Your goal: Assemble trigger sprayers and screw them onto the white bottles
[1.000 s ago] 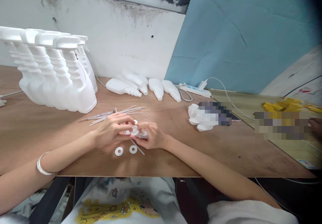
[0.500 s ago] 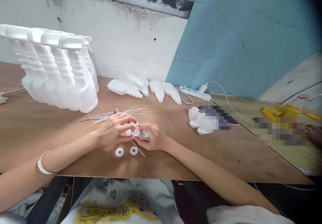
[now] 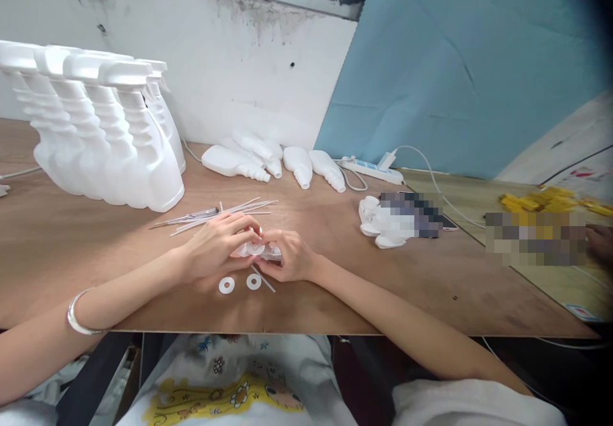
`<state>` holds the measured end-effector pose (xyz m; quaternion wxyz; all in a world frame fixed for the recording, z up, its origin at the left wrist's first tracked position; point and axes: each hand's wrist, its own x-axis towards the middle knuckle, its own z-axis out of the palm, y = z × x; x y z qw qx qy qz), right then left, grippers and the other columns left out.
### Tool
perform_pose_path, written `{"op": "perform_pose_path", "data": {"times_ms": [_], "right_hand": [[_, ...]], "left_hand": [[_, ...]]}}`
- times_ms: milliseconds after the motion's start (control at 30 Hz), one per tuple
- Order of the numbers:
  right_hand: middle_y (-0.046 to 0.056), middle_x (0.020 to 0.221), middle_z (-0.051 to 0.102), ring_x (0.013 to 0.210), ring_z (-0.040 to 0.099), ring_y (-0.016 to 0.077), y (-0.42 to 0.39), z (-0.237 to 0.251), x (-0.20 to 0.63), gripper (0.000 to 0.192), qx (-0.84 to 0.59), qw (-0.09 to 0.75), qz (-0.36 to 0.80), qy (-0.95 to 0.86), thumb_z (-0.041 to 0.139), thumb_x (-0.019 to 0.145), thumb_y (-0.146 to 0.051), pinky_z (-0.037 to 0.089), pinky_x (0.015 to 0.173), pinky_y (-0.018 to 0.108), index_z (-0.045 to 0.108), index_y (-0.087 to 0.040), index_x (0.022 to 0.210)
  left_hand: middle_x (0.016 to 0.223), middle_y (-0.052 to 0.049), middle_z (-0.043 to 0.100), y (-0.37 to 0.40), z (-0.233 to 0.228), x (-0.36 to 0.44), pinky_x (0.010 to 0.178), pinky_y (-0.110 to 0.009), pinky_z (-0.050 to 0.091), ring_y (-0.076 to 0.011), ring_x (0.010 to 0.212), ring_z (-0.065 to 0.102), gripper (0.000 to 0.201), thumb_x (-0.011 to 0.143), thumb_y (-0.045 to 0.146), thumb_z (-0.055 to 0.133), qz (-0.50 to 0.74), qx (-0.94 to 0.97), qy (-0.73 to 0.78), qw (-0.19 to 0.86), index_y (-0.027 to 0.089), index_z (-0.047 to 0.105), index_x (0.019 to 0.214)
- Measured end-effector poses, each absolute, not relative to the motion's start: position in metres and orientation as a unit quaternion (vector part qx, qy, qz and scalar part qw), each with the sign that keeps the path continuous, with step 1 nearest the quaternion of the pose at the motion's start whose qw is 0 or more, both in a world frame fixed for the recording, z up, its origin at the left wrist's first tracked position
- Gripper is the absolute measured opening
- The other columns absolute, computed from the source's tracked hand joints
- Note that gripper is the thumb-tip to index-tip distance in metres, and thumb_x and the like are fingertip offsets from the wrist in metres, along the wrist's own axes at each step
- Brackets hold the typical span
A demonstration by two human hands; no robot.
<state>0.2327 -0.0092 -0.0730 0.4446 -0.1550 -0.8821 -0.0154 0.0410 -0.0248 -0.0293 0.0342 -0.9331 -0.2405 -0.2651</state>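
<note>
My left hand and my right hand meet low over the table, both closed around a white spray head. Its round white end faces up between my fingertips, and a flat white ring lies over it, pinched by my left fingers. My fingers cover most of the spray head's body. Just below my hands, two loose white washers lie flat on the wooden table. One thin white tube rests beside the right-hand washer.
Several white spray bottles with heads stand at the left. Bottles without heads lie by the wall. Thin tubes and tweezers lie behind my left hand. White parts and a power strip are rightward; another person's hand shows far right.
The white ring in my left fingers has moved down onto the round end of the spray head. My right hand stays closed on the spray head. The view has shifted slightly.
</note>
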Motion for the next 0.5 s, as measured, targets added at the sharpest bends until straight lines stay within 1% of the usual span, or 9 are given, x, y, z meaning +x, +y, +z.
{"op": "perform_pose_path", "data": {"times_ms": [133,267,367,433,467,500], "right_hand": [[0.002,0.077,0.062,0.061,0.061,0.0119,-0.009,-0.073,0.234,0.028,-0.174,0.438,-0.022,-0.882,0.055,0.072,-0.026,0.049,0.056,0.022,0.043,-0.018,0.096],[0.003,0.081,0.062,0.062,0.061,0.0116,-0.009,-0.074,0.234,0.031,-0.185,0.439,-0.008,-0.879,0.055,0.072,-0.029,0.049,0.056,0.022,0.042,-0.018,0.098],[0.004,0.081,0.061,0.063,0.061,0.012,-0.01,-0.073,0.233,0.034,-0.192,0.448,-0.004,-0.873,0.057,0.072,-0.029,0.049,0.056,0.022,0.041,-0.018,0.099],[0.004,0.08,0.061,0.063,0.061,0.0122,-0.01,-0.073,0.234,0.034,-0.204,0.45,0.002,-0.87,0.057,0.072,-0.029,0.049,0.056,0.022,0.041,-0.018,0.1],[0.004,0.08,0.061,0.062,0.061,0.0123,-0.01,-0.073,0.234,0.034,-0.21,0.448,0.006,-0.869,0.057,0.072,-0.028,0.049,0.056,0.022,0.041,-0.018,0.1],[0.004,0.08,0.061,0.062,0.061,0.0124,-0.01,-0.073,0.235,0.034,-0.216,0.447,0.01,-0.868,0.057,0.072,-0.028,0.049,0.056,0.022,0.041,-0.018,0.101]], "left_hand": [[0.093,-0.007,0.057,-0.024,-0.031,0.041,0.072,-0.03,0.041,-0.0168,0.081,0.054,0.013,0.082,0.027,0.048,-0.275,-0.929,-0.247,0.02,0.016,0.054,0.087],[0.095,-0.008,0.056,-0.025,-0.032,0.04,0.074,-0.032,0.041,-0.0186,0.086,0.053,0.017,0.08,0.028,0.051,-0.264,-0.93,-0.256,0.01,0.016,0.053,0.092],[0.096,-0.008,0.055,-0.03,-0.024,0.042,0.075,-0.031,0.041,-0.0184,0.086,0.052,0.019,0.079,0.027,0.053,-0.285,-0.917,-0.28,-0.023,0.016,0.051,0.093],[0.089,-0.006,0.054,-0.039,-0.013,0.042,0.07,-0.028,0.042,-0.015,0.079,0.051,0.011,0.081,0.023,0.049,-0.313,-0.897,-0.303,-0.071,0.015,0.051,0.088],[0.083,-0.004,0.053,-0.046,-0.008,0.041,0.066,-0.025,0.042,-0.0125,0.072,0.05,0.008,0.082,0.022,0.046,-0.324,-0.885,-0.319,-0.102,0.015,0.05,0.085],[0.076,-0.002,0.053,-0.053,-0.003,0.039,0.06,-0.023,0.042,-0.0101,0.063,0.048,0.008,0.083,0.021,0.044,-0.308,-0.88,-0.333,-0.144,0.016,0.05,0.081]]}}
